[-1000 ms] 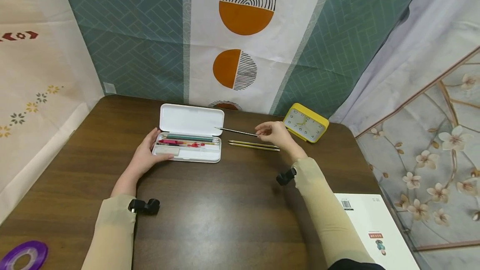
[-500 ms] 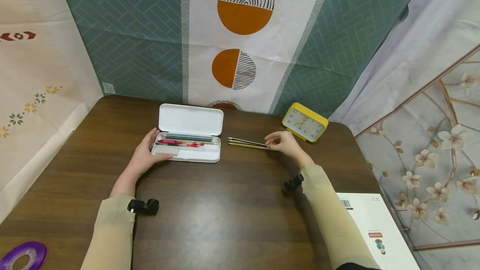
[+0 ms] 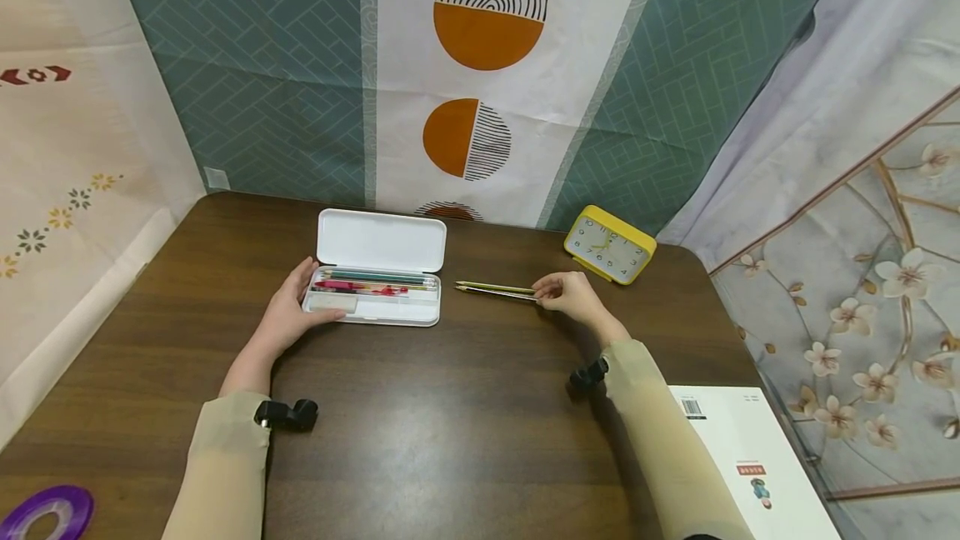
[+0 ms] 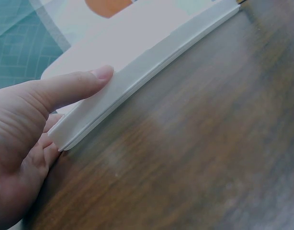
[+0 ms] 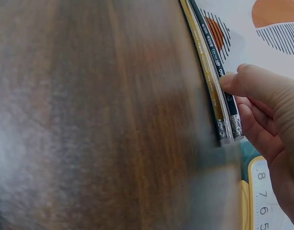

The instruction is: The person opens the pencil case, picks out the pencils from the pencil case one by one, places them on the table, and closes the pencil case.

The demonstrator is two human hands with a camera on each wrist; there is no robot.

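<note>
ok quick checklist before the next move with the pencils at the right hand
1. Hinged white rectangular pencil case open: ok, lid swung back.
2. Case steadied: ok, left hand grips its left end.
3. White-lettered dark green pencil held: ok, right hand pinches it near its silvery end.
4. Slim yellow pencil alongside also gripped: cannot tell.
5. Room in the case: looks ok, bare floor beside the white rectangular block.
6. Yellow-framed rectangular clock apart from both pencils: ok.
</note>
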